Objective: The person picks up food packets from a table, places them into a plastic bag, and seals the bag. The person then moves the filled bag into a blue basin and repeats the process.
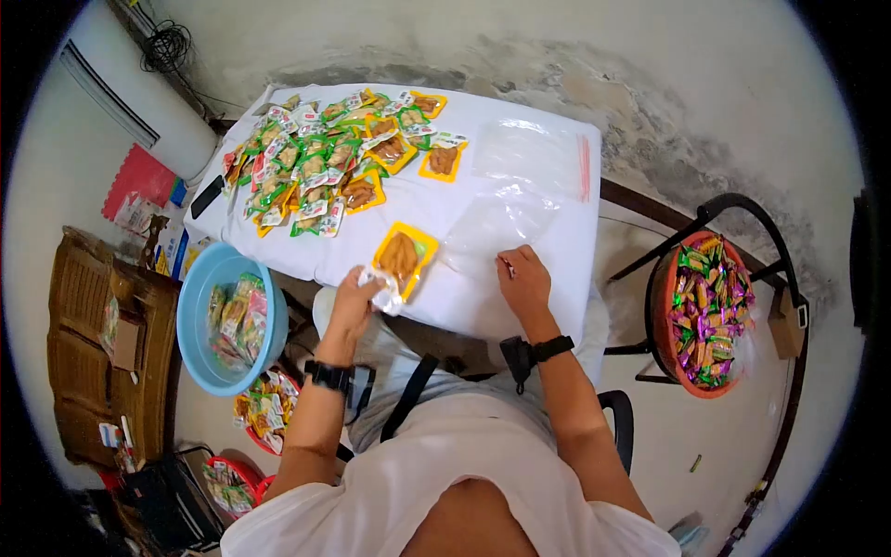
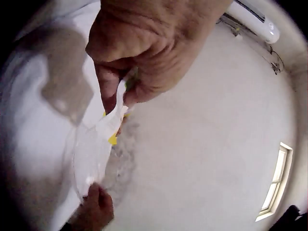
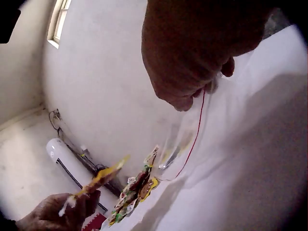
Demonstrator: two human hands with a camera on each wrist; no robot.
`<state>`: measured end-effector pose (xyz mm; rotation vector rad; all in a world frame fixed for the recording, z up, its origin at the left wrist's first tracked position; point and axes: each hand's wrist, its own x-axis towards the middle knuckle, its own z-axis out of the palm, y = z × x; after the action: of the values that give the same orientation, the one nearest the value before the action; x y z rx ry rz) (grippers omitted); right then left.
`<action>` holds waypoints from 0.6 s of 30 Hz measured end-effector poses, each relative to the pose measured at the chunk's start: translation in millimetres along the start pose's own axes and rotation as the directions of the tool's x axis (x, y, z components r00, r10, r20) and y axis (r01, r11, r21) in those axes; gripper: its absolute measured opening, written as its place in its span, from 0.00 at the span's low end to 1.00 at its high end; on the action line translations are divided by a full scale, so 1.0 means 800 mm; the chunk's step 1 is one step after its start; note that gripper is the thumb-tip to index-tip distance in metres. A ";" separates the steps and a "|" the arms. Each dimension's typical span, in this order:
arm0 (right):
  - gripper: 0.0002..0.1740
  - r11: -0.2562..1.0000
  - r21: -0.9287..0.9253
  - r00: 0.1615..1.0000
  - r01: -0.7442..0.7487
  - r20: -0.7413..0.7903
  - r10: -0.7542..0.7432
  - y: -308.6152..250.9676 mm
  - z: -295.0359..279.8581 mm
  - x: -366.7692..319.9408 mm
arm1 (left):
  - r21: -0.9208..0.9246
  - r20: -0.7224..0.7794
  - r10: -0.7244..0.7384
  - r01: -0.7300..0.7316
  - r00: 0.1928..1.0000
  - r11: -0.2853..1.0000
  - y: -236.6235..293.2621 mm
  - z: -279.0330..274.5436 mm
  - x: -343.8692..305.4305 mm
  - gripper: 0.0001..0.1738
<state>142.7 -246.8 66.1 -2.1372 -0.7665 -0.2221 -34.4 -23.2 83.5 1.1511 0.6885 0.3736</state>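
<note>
My left hand (image 1: pixel 364 290) pinches a yellow snack packet (image 1: pixel 402 257) by its white end, just above the near edge of the white table (image 1: pixel 464 302). From the left wrist the thumb and fingers (image 2: pixel 126 91) close on the packet's end (image 2: pixel 113 124). My right hand (image 1: pixel 516 269) grips the near edge of a clear zip bag (image 1: pixel 492 223) lying on the table. In the right wrist view the fingers (image 3: pixel 185 98) hold that bag (image 3: pixel 185 139) by its red zip line. The left hand (image 3: pixel 65 211) and its packet (image 3: pixel 103 177) show at the lower left there.
A heap of green and yellow snack packets (image 1: pixel 316 162) covers the table's far left. A second clear bag (image 1: pixel 538 153) lies far right. A blue basin (image 1: pixel 200 306) with packets stands at my left, a red basket of sweets (image 1: pixel 710 311) on a chair at my right. Cardboard boxes (image 1: pixel 88 343) stand far left.
</note>
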 end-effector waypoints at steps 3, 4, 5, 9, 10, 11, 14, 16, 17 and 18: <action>0.03 0.993 -0.034 0.992 0.109 -0.062 -0.111 -0.002 0.001 0.000 | -0.070 0.155 -0.158 0.171 0.975 0.983 -0.015 0.016 -0.036 0.17; 0.03 0.993 -0.032 0.992 0.112 -0.062 -0.114 -0.003 0.002 0.000 | -0.028 0.193 -0.214 0.224 0.958 0.974 -0.017 0.025 -0.041 0.18; 0.02 0.992 -0.039 0.991 0.122 -0.057 -0.124 -0.005 0.001 -0.002 | -0.029 0.192 -0.212 0.222 0.958 0.975 -0.022 0.036 -0.042 0.18; 0.04 0.994 -0.042 0.995 0.098 -0.028 -0.099 0.002 -0.001 -0.008 | -0.039 0.296 -0.260 0.284 0.919 0.958 -0.040 0.069 -0.023 0.21; 0.04 0.994 -0.048 0.995 0.096 -0.037 -0.098 0.004 -0.005 -0.009 | -0.022 0.321 -0.287 0.310 0.902 0.950 -0.041 0.072 -0.017 0.22; 0.04 0.994 -0.057 0.995 0.088 -0.049 -0.091 0.005 -0.008 -0.010 | -0.003 0.336 -0.287 0.306 0.897 0.952 -0.041 0.074 -0.013 0.22; 0.05 0.996 -0.049 0.995 0.074 -0.068 -0.077 0.011 -0.014 -0.012 | 0.018 0.281 -0.306 0.314 0.910 0.949 -0.041 0.074 -0.006 0.21; 0.05 0.997 -0.028 0.995 0.067 -0.065 -0.069 0.011 -0.014 -0.015 | 0.024 0.289 -0.297 0.303 0.910 0.953 -0.038 0.077 -0.006 0.21; 0.05 0.999 0.013 0.997 0.052 -0.052 -0.051 0.009 -0.011 -0.016 | 0.026 0.293 -0.288 0.293 0.912 0.956 -0.035 0.078 -0.008 0.21; 0.05 0.998 0.055 0.999 0.037 -0.036 -0.035 0.007 -0.008 -0.017 | 0.026 0.289 -0.288 0.293 0.913 0.956 -0.034 0.081 -0.009 0.21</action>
<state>135.7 -260.5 61.4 -2.0634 -0.7823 -0.2543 1.6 -83.7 75.6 1.0407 0.5843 -0.0434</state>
